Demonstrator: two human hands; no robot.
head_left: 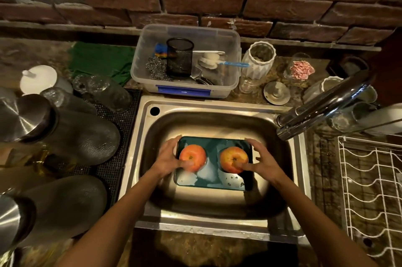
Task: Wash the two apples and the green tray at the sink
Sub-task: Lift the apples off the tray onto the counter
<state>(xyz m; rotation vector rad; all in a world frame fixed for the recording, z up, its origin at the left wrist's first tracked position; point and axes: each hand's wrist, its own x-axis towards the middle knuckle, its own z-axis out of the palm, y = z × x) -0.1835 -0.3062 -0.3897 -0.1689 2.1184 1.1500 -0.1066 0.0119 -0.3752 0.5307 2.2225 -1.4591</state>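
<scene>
A green tray (214, 147) lies flat in the basin of the steel sink (217, 106), wet with patches of water. Two red-orange apples stand on it, stems up: the left apple (193, 154) and the right apple (232, 156). My left hand (167, 157) grips the tray's left edge, fingers outside the far left corner and thumb lying on the left apple. My right hand (264, 157) mirrors it on the right edge, with its thumb on the right apple. No water runs from the faucet (322, 107).
A clear plastic box (185, 90) of scrubbers and brushes sits behind the sink. Large dark bottles (82, 136) and glasses crowd a mat on the left. A white wire rack (369, 179) stands at the right, with jars and glassware behind the faucet.
</scene>
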